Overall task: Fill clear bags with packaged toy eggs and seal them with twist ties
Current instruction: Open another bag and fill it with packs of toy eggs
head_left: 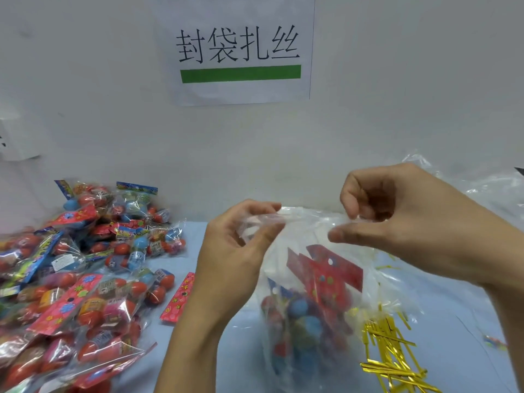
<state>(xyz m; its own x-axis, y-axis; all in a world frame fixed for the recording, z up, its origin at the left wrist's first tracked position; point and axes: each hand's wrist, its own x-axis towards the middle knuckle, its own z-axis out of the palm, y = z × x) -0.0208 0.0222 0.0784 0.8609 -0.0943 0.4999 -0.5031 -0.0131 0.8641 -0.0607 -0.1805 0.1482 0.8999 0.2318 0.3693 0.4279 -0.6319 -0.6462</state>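
A clear bag stands in front of me on the pale blue table. Inside it are packaged toy eggs with red header cards. My left hand pinches the left end of the bag's mouth between thumb and fingers. At the right end of that rim, my right hand pinches the film between thumb and curled fingers. The top edge of the bag is stretched flat between both hands. Gold twist ties lie in a loose heap on the table to the right of the bag.
A big pile of packaged toy eggs covers the left side of the table. Empty clear bags lie at the back right. A white wall with a paper sign stands close behind the table.
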